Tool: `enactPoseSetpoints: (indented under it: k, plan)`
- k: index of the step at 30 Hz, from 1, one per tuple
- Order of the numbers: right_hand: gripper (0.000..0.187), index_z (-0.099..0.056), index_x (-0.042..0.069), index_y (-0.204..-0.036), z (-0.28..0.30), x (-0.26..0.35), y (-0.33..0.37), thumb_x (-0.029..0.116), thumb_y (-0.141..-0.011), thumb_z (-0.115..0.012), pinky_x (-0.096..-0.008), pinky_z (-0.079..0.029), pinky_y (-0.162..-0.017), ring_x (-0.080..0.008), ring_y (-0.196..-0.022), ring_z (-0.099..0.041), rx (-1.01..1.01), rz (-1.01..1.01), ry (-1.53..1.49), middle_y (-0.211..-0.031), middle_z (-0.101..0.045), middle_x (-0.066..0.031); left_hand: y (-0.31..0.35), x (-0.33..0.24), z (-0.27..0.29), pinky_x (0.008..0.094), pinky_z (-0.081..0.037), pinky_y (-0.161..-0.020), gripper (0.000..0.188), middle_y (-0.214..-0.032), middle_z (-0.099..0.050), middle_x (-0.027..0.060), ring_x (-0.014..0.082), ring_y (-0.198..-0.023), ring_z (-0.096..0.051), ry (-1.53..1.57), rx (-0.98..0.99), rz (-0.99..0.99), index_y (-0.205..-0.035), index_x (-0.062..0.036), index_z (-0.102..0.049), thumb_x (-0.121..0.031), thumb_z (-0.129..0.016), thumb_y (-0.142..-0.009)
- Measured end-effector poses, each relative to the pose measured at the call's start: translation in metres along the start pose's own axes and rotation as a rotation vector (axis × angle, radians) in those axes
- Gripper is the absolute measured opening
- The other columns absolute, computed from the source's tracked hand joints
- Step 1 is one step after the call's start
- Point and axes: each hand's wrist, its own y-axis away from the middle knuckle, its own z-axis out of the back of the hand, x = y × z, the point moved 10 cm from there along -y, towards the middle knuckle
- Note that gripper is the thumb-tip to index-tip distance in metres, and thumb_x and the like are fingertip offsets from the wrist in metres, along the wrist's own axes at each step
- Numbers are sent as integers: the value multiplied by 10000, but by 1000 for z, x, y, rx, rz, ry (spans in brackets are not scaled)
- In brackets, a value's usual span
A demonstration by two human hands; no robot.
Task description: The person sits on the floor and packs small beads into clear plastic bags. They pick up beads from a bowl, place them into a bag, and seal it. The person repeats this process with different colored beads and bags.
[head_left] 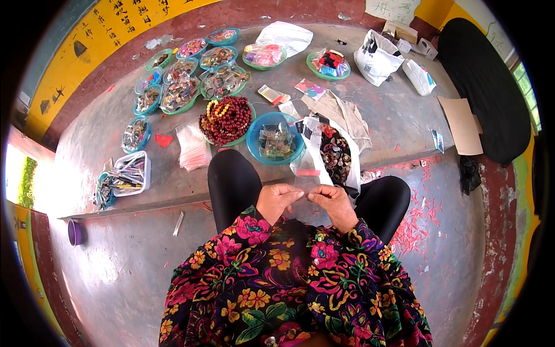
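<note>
Over my lap, my left hand (278, 202) and my right hand (336, 205) pinch the near edge of a small clear plastic bag (307, 181) between thumbs and fingertips. A red strip crosses the bag's far end, and I cannot make out anything inside it. Just beyond, a white plastic bag (356, 151) stands wide open, full of dark round trinkets (335, 156). To its left is a blue bowl (252, 141) with small clear packets (276, 141) in it. Dark red bead strings (228, 124), with some yellow ones, heap up in a green bowl (250, 128).
A stack of clear bags with red strips (193, 147) lies left of the beads. Several bowls of packed trinkets (179, 92) fill the ledge's back left. A white basket of pens (147, 170) stands left; red scraps (413, 231) litter the floor right. A purple pot (74, 232) sits far left.
</note>
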Motion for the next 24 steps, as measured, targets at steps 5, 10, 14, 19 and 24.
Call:
enactPoseSetpoints:
  k: [5, 10, 14, 19, 24]
  plan:
    - [128, -632, -25, -874, -2, 0, 1, 87, -817, -654, -193, -410, -692, -46, -763, -504, 0, -31, -14, -818, -595, 24, -1, 2, 0, 183, -417, -490, 147, -745, -624, 28, 59, -538, -513, 32, 2, -15, -872, 7, -666, -129, -657, -818]
    - [121, -628, -27, -869, 0, -3, -1, 78, -813, -654, -193, -409, -690, -46, -764, -504, 2, -15, -8, -820, -593, 22, -1, 4, 0, 179, -391, -458, 142, -699, -597, 13, 53, -522, -492, 18, -8, 44, -824, 10, -646, -129, -671, -807]
    - [114, -627, -27, -868, 0, -4, -1, 68, -811, -652, -189, -408, -677, -44, -752, -500, 2, -10, -9, -817, -592, 24, -2, 6, -3, 174, -366, -438, 147, -655, -558, -9, 44, -492, -457, 80, 13, 45, -799, 5, -629, -132, -684, -795]
    - [113, -629, -23, -875, 6, -1, 0, 60, -804, -658, -185, -404, -653, -37, -732, -491, -36, 8, 25, -814, -595, 30, -1, 5, -4, 169, -339, -429, 147, -618, -522, -28, 33, -472, -425, 42, 31, 69, -795, -6, -630, -136, -697, -782]
    - [136, -631, -14, -904, 16, 1, 1, 61, -797, -668, -179, -399, -628, -31, -710, -484, -89, 33, 14, -828, -602, 22, -3, 6, 4, 167, -294, -422, 164, -605, -508, -38, 17, -471, -393, -57, -9, 18, -770, -16, -624, -152, -715, -766]
